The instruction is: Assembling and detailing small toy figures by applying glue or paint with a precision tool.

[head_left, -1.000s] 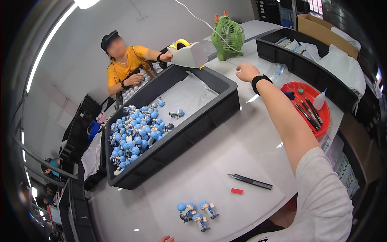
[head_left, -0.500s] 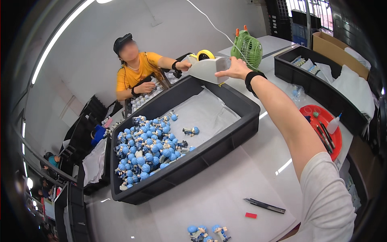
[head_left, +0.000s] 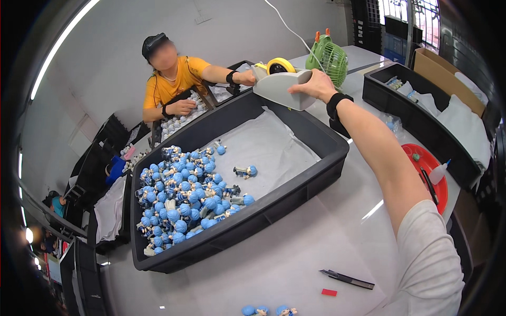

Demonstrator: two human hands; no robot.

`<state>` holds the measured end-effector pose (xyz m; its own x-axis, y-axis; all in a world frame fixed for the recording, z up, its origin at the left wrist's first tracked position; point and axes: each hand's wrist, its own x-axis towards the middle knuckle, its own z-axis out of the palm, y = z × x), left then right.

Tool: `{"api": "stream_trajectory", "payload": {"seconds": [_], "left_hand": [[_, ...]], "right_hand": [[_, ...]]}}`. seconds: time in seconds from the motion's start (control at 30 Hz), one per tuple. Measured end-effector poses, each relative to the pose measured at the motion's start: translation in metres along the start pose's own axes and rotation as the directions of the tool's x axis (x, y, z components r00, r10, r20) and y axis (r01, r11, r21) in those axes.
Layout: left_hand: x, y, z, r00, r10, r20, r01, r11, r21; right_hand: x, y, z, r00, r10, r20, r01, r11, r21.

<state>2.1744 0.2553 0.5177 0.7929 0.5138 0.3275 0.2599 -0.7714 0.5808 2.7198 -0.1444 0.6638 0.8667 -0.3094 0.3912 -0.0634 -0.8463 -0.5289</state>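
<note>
Tape dispenser (head_left: 279, 84), grey with a yellow roll, hangs above the far rim of the black bin (head_left: 295, 203); your right hand (head_left: 314, 84) grips its near end, fingers curled over it. A co-worker's hand (head_left: 245, 78) holds the far end. Blue-headed figurines (head_left: 182, 203) heap inside the bin. Your left hand is out of view.

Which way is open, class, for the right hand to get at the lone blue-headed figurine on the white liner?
Probably from above: the right hand grips the tape dispenser over the open black bin, nothing covers the figurine, but the hand is occupied.
</note>
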Motion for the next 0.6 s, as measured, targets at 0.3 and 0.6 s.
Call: {"api": "stream_trajectory", "payload": {"seconds": [0.3,0.6], "left_hand": [[-0.005,-0.002,-0.004,0.999,-0.003,0.038,0.006,0.996,-0.084],[-0.001,-0.013,-0.002,0.994,0.109,0.017,-0.106,0.987,-0.122]], "right_hand": [[-0.027,0.005,-0.040,0.951,0.184,-0.249,-0.094,0.937,0.336],[-0.061,0.059,-0.115,0.880,0.374,-0.294,-0.198,0.850,0.489]]}}
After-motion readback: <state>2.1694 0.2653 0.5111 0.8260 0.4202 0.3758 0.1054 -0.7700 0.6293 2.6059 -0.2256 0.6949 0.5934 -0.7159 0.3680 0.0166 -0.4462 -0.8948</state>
